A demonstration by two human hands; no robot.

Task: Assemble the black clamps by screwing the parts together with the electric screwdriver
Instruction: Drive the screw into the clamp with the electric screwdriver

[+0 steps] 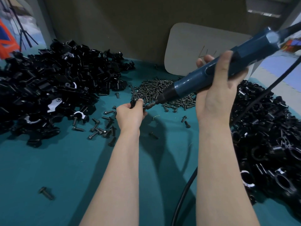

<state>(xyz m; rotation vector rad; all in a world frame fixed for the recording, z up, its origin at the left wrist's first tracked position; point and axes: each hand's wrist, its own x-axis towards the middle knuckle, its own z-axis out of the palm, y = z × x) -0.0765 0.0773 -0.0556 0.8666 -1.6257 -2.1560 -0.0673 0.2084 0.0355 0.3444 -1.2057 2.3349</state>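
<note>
Hand (216, 88) gripping smooth blue cylindrical screwdriver (216, 69)

A teal-covered table (65, 160) carries a big heap of black clamp parts (48, 82) at the left and another heap of clamps (268, 144) at the right. A pile of black screws (156, 90) lies between them toward the back. Loose screws (101, 129) are scattered nearer, a single screw (46, 192) lies apart at the front left, and a black cable (184, 193) crosses the front.

Teal table (48, 160); glossy black clamp parts (48, 82) heaped left and right; dark grey screws (156, 88); blue electric screwdriver (219, 69) with black cable (184, 190).
</note>
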